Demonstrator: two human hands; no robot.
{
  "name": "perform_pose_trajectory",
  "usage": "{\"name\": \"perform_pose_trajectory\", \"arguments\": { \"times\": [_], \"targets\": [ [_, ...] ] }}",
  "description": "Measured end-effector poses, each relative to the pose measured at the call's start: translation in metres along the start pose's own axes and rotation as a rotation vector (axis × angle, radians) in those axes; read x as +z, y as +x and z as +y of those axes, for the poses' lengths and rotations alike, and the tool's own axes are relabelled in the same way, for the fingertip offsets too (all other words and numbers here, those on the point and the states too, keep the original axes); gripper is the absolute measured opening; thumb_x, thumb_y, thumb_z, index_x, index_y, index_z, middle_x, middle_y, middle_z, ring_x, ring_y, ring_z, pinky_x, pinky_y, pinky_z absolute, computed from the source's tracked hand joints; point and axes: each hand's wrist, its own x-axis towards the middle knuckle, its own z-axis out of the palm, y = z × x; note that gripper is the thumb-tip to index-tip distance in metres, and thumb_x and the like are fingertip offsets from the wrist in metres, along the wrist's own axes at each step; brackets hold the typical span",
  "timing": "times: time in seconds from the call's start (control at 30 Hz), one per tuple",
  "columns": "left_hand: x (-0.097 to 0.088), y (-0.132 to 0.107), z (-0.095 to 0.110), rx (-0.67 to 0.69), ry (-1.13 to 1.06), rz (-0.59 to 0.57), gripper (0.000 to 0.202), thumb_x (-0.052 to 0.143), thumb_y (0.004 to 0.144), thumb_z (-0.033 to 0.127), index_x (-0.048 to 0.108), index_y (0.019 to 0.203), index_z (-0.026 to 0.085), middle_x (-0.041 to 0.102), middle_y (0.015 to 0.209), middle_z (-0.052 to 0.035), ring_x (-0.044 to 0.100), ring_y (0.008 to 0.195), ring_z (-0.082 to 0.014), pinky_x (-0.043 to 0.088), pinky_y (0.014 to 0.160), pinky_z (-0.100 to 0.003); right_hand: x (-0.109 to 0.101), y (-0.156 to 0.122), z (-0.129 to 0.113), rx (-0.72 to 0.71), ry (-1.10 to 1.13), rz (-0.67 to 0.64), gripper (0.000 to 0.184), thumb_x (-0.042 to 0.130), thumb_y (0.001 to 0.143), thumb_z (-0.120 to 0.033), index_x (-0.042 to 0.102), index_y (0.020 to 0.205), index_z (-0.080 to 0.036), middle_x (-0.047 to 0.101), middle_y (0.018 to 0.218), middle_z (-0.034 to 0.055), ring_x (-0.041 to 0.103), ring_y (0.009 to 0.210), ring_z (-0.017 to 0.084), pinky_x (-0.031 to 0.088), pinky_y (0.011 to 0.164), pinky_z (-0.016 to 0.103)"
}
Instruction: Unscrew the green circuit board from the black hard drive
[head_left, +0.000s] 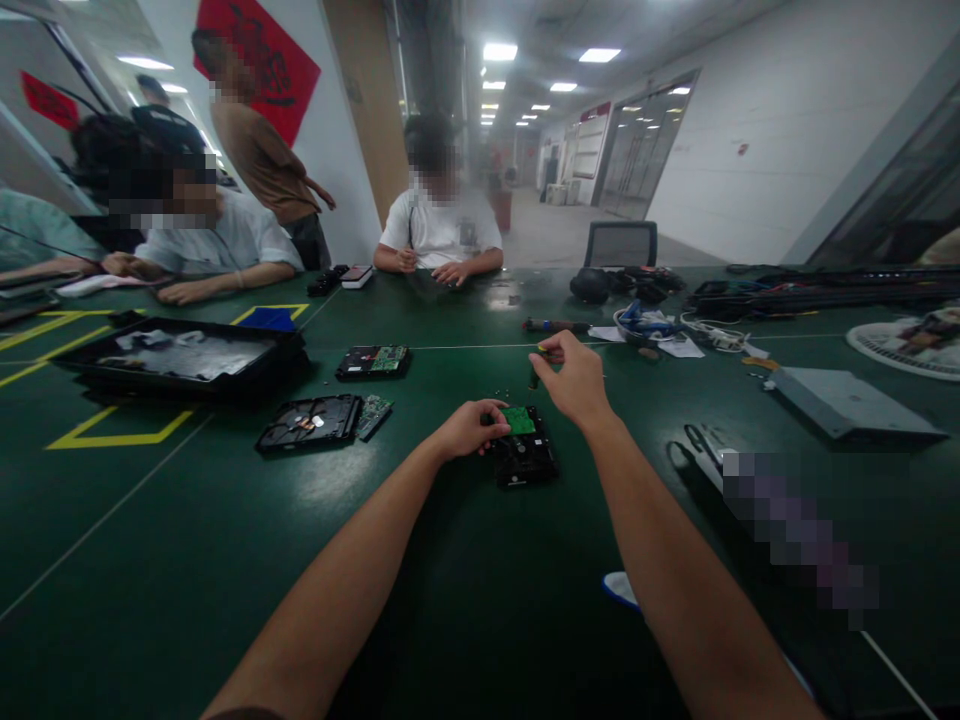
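Observation:
In front of me a black hard drive (525, 462) lies on the table, a green circuit board (519, 421) at its far end. My left hand (474, 430) is closed at the drive's left side, fingers and thumb at the board's edge. Above and to the right of the drive, my right hand (576, 375) is pinched around a small upright tool (533, 380), dark below with a yellowish top. Its exact kind and lower tip are too small to make out. Several tiny screws (507, 391) appear to lie just beyond the drive.
To the left are another hard drive (309, 424), a loose circuit board (374, 416), a drive with its board (373, 361) and a black tray (180, 355). A screwdriver-like tool (555, 326) lies beyond my right hand. A metal case (855, 403) is at right. People sit opposite.

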Motion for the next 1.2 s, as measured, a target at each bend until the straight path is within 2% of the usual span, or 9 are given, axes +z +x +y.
{"name": "perform_pose_trajectory", "arguments": {
  "times": [0.17, 0.23, 0.37, 0.5, 0.6, 0.77, 1.03, 1.2],
  "targets": [
    [0.0002, -0.0006, 0.0012, -0.008, 0.010, 0.003, 0.032, 0.073, 0.086, 0.043, 0.067, 0.086, 0.012, 0.047, 0.151, -0.0166, 0.056, 0.054, -0.0033, 0.051, 0.046, -0.023, -0.0006, -0.0005, -0.0036, -0.045, 0.008, -0.009, 0.015, 0.060, 0.090, -0.027, 0.065, 0.104, -0.024, 0.067, 0.103, 0.0075, 0.066, 0.092, 0.022, 0.054, 0.087, 0.041],
    [0.0000, -0.0009, 0.0015, -0.010, 0.012, -0.003, 0.031, 0.073, 0.086, 0.042, 0.067, 0.087, 0.012, 0.047, 0.151, -0.0170, 0.056, 0.054, -0.0031, 0.051, 0.046, -0.023, -0.0009, -0.0005, -0.0036, -0.037, -0.001, 0.010, 0.013, 0.062, 0.088, -0.027, 0.064, 0.101, -0.023, 0.065, 0.104, 0.0086, 0.066, 0.091, 0.023, 0.054, 0.086, 0.041],
    [0.0000, -0.0010, 0.0004, -0.011, 0.003, -0.003, 0.030, 0.074, 0.086, 0.040, 0.067, 0.087, 0.011, 0.047, 0.151, -0.0178, 0.057, 0.055, -0.0036, 0.051, 0.046, -0.022, 0.0008, -0.0005, -0.0010, 0.020, 0.022, 0.017, 0.015, 0.067, 0.086, -0.032, 0.059, 0.095, -0.022, 0.068, 0.097, 0.0072, 0.067, 0.087, 0.023, 0.055, 0.082, 0.041],
    [0.0003, -0.0006, -0.0007, 0.002, -0.001, 0.000, 0.029, 0.074, 0.085, 0.040, 0.067, 0.087, 0.011, 0.047, 0.151, -0.0167, 0.057, 0.054, -0.0034, 0.051, 0.046, -0.023, 0.0031, -0.0009, -0.0012, 0.068, 0.058, -0.004, 0.023, 0.068, 0.085, -0.036, 0.058, 0.101, -0.023, 0.070, 0.092, 0.0053, 0.067, 0.083, 0.022, 0.054, 0.077, 0.039],
    [0.0000, -0.0003, -0.0002, -0.019, 0.016, 0.001, 0.030, 0.074, 0.085, 0.041, 0.067, 0.087, 0.012, 0.048, 0.150, -0.0165, 0.057, 0.054, -0.0032, 0.051, 0.046, -0.022, 0.0028, -0.0012, -0.0039, 0.045, 0.007, -0.006, 0.026, 0.070, 0.084, -0.037, 0.060, 0.103, -0.023, 0.068, 0.094, 0.0062, 0.065, 0.085, 0.023, 0.052, 0.078, 0.039],
    [-0.0006, 0.0000, 0.0001, 0.001, 0.018, -0.007, 0.029, 0.074, 0.086, 0.040, 0.067, 0.087, 0.011, 0.048, 0.150, -0.0165, 0.057, 0.055, -0.0030, 0.052, 0.046, -0.022, 0.0033, -0.0035, -0.0074, -0.044, -0.121, -0.047, 0.019, 0.068, 0.087, -0.042, 0.064, 0.087, -0.024, 0.064, 0.092, 0.0065, 0.062, 0.088, 0.024, 0.048, 0.081, 0.039],
    [-0.0002, -0.0001, 0.0006, 0.022, 0.004, -0.011, 0.027, 0.073, 0.087, 0.037, 0.066, 0.087, 0.011, 0.048, 0.150, -0.0159, 0.058, 0.056, -0.0032, 0.051, 0.046, -0.021, 0.0057, -0.0056, -0.0074, -0.023, -0.175, -0.162, 0.035, 0.058, 0.093, -0.055, 0.061, 0.077, -0.024, 0.068, 0.080, 0.0045, 0.060, 0.071, 0.021, 0.043, 0.068, 0.035],
    [-0.0007, -0.0008, 0.0018, -0.004, 0.003, -0.005, 0.026, 0.074, 0.086, 0.037, 0.066, 0.086, 0.011, 0.047, 0.151, -0.0167, 0.057, 0.054, -0.0026, 0.051, 0.046, -0.022, 0.0041, -0.0046, -0.0070, -0.001, -0.169, -0.160, 0.012, 0.065, 0.085, -0.035, 0.061, 0.088, -0.024, 0.070, 0.092, 0.0051, 0.063, 0.083, 0.023, 0.046, 0.074, 0.036]
  ]
}}
